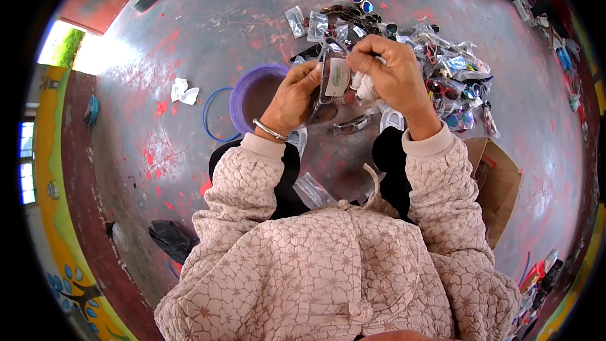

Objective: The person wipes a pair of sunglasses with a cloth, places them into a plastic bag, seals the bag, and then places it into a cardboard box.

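Note:
Between my hands is a clear plastic sleeve with a white tag and dark-lensed glasses showing in it. My left hand grips the sleeve's left edge, thumb on top, a silver bangle at the wrist. My right hand is closed around a crumpled white cloth and pinches near the sleeve's upper right corner. Beyond and to the right lies a heap of sunglasses, many in clear sleeves. A loose pair of sunglasses rests on the floor below my hands.
A purple basin stands left of my hands, beside a blue hoop. Further left lies a white crumpled piece. An open cardboard box is at my right, a black plastic bag at lower left.

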A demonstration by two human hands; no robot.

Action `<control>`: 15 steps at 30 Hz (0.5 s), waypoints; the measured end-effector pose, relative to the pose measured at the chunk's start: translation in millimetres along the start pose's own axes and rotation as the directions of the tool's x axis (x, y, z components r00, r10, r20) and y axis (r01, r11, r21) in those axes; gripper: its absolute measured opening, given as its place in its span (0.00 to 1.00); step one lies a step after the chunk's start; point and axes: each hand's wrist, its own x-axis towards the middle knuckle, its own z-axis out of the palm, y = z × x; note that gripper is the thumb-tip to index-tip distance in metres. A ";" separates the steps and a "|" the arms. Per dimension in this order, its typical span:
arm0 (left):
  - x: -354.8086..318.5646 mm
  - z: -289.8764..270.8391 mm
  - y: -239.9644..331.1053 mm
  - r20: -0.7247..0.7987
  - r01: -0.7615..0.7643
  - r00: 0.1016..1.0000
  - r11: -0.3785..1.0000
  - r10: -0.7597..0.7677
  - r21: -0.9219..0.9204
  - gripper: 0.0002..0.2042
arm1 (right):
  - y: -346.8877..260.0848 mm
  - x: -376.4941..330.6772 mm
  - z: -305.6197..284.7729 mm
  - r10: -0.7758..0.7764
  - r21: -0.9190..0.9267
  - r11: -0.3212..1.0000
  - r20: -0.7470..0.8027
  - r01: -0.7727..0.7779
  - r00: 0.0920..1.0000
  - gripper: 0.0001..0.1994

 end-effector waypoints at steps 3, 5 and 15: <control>0.4 1.5 5.4 -0.011 0.048 0.999 0.995 -0.047 0.087 0.16 | 0.9 1.0 -3.2 0.114 0.111 0.988 -0.015 -0.112 0.993 0.05; -1.8 4.0 10.1 -0.003 0.071 0.997 0.992 -0.071 0.103 0.16 | 1.9 -0.8 -1.1 0.022 0.013 1.000 -0.049 -0.021 0.999 0.05; 5.8 -2.2 -1.7 -0.121 -0.079 0.979 0.856 0.163 0.510 0.15 | 2.7 -5.5 3.7 0.048 0.218 0.972 0.168 -0.085 0.985 0.03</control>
